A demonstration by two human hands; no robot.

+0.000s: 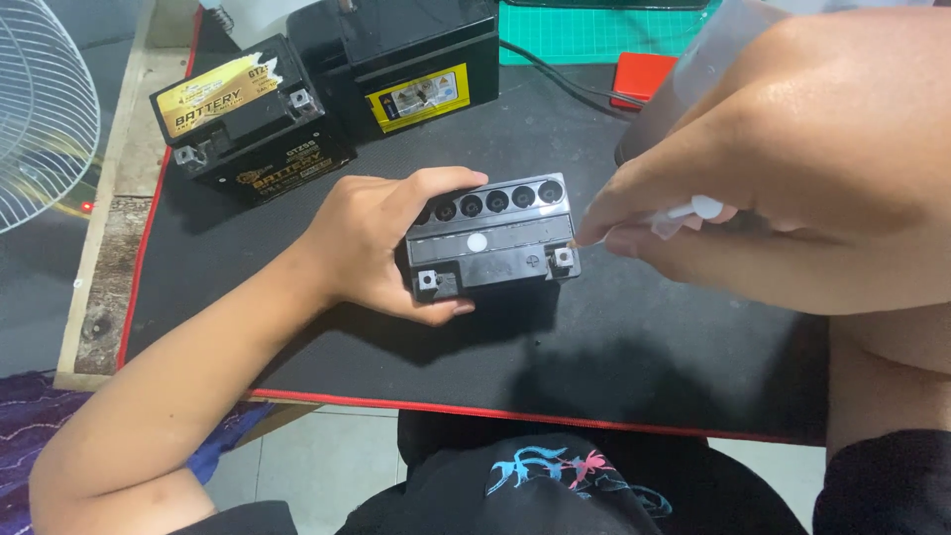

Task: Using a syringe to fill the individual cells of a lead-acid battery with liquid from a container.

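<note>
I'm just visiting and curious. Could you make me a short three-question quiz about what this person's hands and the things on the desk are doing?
1. True or false: the left hand grips the small grey battery from its side.
2. How many other batteries stand at the back of the black mat? A) one B) two C) four
3. What does the right hand pinch near the grey battery's top?

Key
1. True.
2. B: a yellow-labelled battery and a larger black battery.
3. A small white nozzle-like piece; what it belongs to is unclear.
</note>
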